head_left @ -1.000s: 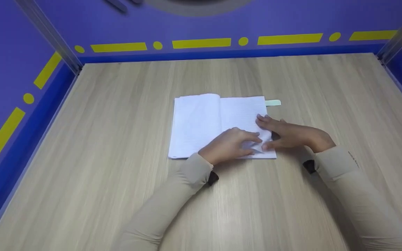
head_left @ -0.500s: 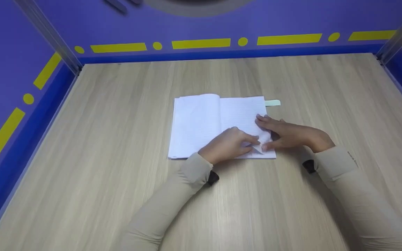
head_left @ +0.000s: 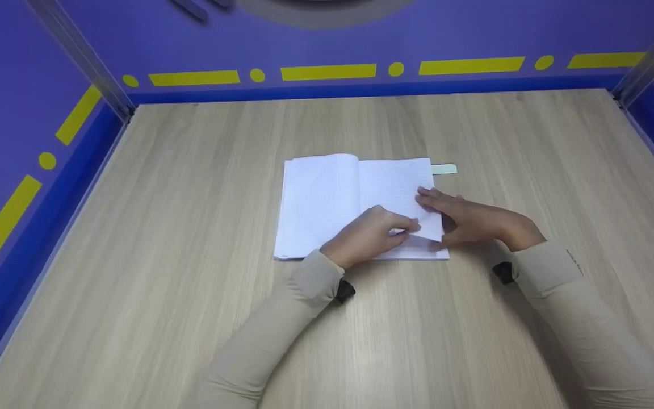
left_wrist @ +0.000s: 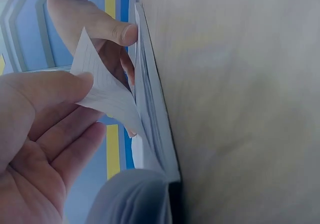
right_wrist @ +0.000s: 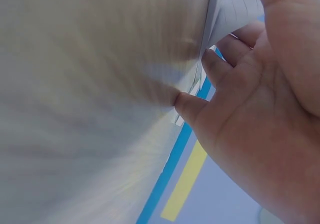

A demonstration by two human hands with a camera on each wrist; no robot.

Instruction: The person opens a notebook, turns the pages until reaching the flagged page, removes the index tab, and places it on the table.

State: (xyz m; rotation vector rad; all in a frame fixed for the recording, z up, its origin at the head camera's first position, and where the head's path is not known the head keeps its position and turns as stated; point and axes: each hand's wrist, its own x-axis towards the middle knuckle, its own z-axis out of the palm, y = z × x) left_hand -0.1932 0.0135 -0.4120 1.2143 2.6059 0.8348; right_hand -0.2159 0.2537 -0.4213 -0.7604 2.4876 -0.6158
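Note:
An open lined notebook (head_left: 315, 199) lies on the table, its left pages curving up near the spine. My left hand (head_left: 368, 237) reaches over its lower part and pinches the bottom edge of a right-hand page (head_left: 430, 229) between thumb and fingers. In the left wrist view that page (left_wrist: 102, 87) stands bent up, its corner free above the pages below. My right hand (head_left: 469, 221) is at the notebook's right edge with fingers extended over the page. Its thumb (left_wrist: 125, 33) rests at the edge of the lower pages, under the raised corner.
A pale green tab (head_left: 445, 168) sticks out from the notebook's upper right side. The wood-grain table (head_left: 191, 227) is bounded by blue panels (head_left: 327, 45) with yellow marks at the back and both sides. Black wrist bands (head_left: 346, 291) show under the sleeves.
The left fingers have closed on the page and drawn it up slightly, so its lower right corner now stands clear. The right thumb has shifted from the page's corner to beneath it.

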